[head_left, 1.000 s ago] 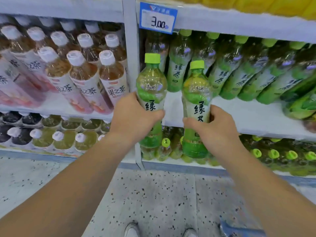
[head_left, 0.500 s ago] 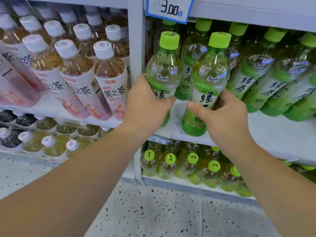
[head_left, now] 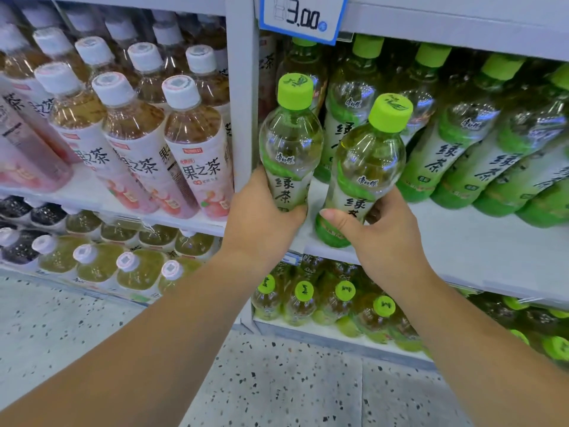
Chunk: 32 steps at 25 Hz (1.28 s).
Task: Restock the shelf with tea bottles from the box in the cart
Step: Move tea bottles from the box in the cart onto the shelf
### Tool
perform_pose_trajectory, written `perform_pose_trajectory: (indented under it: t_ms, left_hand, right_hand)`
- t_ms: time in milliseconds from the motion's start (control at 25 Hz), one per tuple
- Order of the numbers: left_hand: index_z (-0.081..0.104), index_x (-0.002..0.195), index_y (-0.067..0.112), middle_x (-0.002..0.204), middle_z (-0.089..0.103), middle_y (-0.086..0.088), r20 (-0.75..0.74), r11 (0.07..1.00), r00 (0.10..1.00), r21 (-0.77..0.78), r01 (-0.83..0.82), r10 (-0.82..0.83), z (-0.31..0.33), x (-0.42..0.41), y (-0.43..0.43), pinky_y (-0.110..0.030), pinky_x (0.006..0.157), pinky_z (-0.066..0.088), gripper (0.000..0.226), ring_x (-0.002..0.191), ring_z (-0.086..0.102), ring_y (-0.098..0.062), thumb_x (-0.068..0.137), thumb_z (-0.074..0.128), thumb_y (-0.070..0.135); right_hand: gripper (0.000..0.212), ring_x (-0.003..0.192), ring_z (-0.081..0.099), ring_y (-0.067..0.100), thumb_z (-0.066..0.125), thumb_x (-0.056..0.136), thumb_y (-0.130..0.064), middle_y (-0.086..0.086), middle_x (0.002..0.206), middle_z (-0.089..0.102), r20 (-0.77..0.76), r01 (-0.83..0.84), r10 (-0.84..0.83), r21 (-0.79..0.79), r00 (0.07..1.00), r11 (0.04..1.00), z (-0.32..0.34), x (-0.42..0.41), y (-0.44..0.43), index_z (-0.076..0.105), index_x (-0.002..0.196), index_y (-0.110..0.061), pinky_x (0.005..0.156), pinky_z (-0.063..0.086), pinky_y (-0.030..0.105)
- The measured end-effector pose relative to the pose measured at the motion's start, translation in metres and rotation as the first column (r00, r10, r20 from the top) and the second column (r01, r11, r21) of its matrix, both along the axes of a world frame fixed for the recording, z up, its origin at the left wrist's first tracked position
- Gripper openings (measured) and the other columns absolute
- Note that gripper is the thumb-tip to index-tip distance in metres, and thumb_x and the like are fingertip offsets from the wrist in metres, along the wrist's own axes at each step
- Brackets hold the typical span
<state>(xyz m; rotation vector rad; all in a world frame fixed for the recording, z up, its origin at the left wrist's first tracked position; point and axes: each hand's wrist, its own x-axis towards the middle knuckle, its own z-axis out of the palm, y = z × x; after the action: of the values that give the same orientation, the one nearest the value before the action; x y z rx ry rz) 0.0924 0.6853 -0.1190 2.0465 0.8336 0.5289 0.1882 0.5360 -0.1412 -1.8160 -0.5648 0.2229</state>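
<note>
Left tea bottle (head_left: 291,143) and right tea bottle (head_left: 366,161) rise cap-up from the left hand (head_left: 261,217) and right hand (head_left: 381,238) curled round their lower labels, the right one's base on the shelf (head_left: 462,241) lip, stocked row (head_left: 446,149) just beyond.

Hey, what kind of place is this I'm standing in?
Probably a shop's drinks aisle. A price tag reading 3.00 hangs on a shelf edge, rows of matching tea bottles fill the shelves, and the left hand and right hand each grip one more.
</note>
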Motion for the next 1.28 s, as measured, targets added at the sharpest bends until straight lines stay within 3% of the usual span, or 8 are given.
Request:
perform_pose_trajectory:
  t_ms: [80, 200, 480, 600, 760, 920, 1120, 1280]
  left_hand:
    - [0.056, 0.119, 0.014, 0.1, 0.069, 0.004, -0.087, 1.0, 0.996, 0.031, 0.003, -0.001, -0.004, -0.001, -0.004, -0.014, 0.072, 0.049, 0.038, 0.089, 0.066, -0.006, 0.089, 0.076, 0.024]
    - [0.05, 0.122, 0.006, 0.116, 0.066, -0.012, -0.162, 0.996, 0.986, 0.092, -0.019, 0.033, -0.01, 0.002, -0.013, -0.036, 0.084, 0.05, 0.036, 0.107, 0.064, -0.03, 0.097, 0.068, 0.024]
    - [0.039, 0.122, 0.003, 0.106, 0.065, -0.011, -0.192, 0.971, 0.974, 0.226, -0.078, 0.123, -0.018, 0.019, -0.017, -0.016, 0.069, 0.031, 0.034, 0.105, 0.066, -0.027, 0.102, 0.06, 0.019]
    - [0.035, 0.104, 0.015, 0.077, 0.049, 0.005, -0.24, 0.971, 0.955, 0.2, -0.129, 0.176, -0.015, 0.027, -0.012, -0.025, 0.064, 0.033, 0.027, 0.1, 0.067, -0.032, 0.102, 0.062, 0.02]
    - [0.035, 0.097, 0.015, 0.106, 0.067, -0.014, -0.281, 0.959, 0.932, 0.232, -0.165, 0.228, -0.012, 0.033, -0.011, -0.032, 0.066, 0.033, 0.03, 0.102, 0.066, -0.036, 0.102, 0.062, 0.028]
    - [0.043, 0.103, 0.011, 0.095, 0.067, -0.014, -0.185, 0.956, 0.956, 0.233, -0.181, 0.226, -0.017, 0.028, -0.014, -0.035, 0.063, 0.038, 0.03, 0.089, 0.067, -0.037, 0.102, 0.061, 0.034]
    - [0.049, 0.083, 0.012, 0.061, 0.043, 0.004, -0.183, 0.925, 0.958, 0.352, -0.144, 0.219, -0.017, 0.018, 0.0, -0.03, 0.048, 0.02, 0.038, 0.055, 0.042, -0.02, 0.097, 0.066, 0.043]
    - [0.059, 0.083, 0.007, 0.068, 0.06, -0.008, -0.164, 0.942, 0.968, 0.309, -0.132, 0.189, -0.017, 0.017, 0.005, -0.035, 0.054, 0.034, 0.041, 0.065, 0.056, -0.032, 0.093, 0.071, 0.044]
  right_hand:
    - [0.057, 0.103, 0.058, -0.018, 0.087, 0.076, -0.037, -0.031, 0.113, 0.066, -0.015, -0.019, 0.018, -0.071, 1.0, 0.997, -0.008, 0.0, -0.006, 0.057, 0.125, -0.037, 0.082, 0.044, 0.001]
    - [0.047, 0.103, 0.056, -0.018, 0.084, 0.079, -0.034, -0.031, 0.11, 0.063, -0.015, -0.013, 0.011, -0.151, 1.0, 0.988, -0.021, -0.003, -0.015, 0.054, 0.113, -0.048, 0.083, 0.042, 0.006]
    - [0.045, 0.097, 0.055, -0.024, 0.083, 0.081, -0.029, -0.046, 0.092, 0.059, 0.027, 0.017, -0.014, -0.143, 1.0, 0.99, -0.03, 0.012, -0.002, 0.055, 0.113, -0.044, 0.08, 0.044, 0.007]
    - [0.05, 0.096, 0.055, -0.024, 0.084, 0.08, -0.028, -0.039, 0.098, 0.059, 0.014, 0.036, -0.035, -0.117, 0.999, 0.992, -0.031, 0.019, 0.007, 0.057, 0.12, -0.039, 0.084, 0.049, 0.014]
    - [0.049, 0.101, 0.067, 0.002, 0.086, 0.079, -0.028, -0.024, 0.108, 0.067, -0.036, 0.081, -0.083, -0.057, 0.996, 0.995, -0.034, 0.019, 0.019, 0.061, 0.12, -0.032, 0.09, 0.054, 0.026]
    - [0.051, 0.101, 0.065, 0.004, 0.085, 0.079, -0.032, -0.014, 0.113, 0.071, -0.084, 0.124, -0.124, -0.015, 0.989, 0.992, -0.04, 0.015, 0.024, 0.064, 0.126, -0.027, 0.092, 0.052, 0.024]
    - [0.061, 0.102, 0.062, -0.005, 0.083, 0.079, -0.042, -0.021, 0.115, 0.07, -0.092, 0.126, -0.129, -0.039, 0.987, 0.991, -0.04, 0.017, 0.029, 0.063, 0.135, -0.03, 0.087, 0.045, 0.013]
    - [0.064, 0.107, 0.061, -0.002, 0.081, 0.08, -0.047, -0.021, 0.118, 0.068, -0.08, 0.111, -0.116, -0.063, 0.99, 0.992, -0.04, 0.017, 0.031, 0.061, 0.138, -0.032, 0.085, 0.042, 0.008]
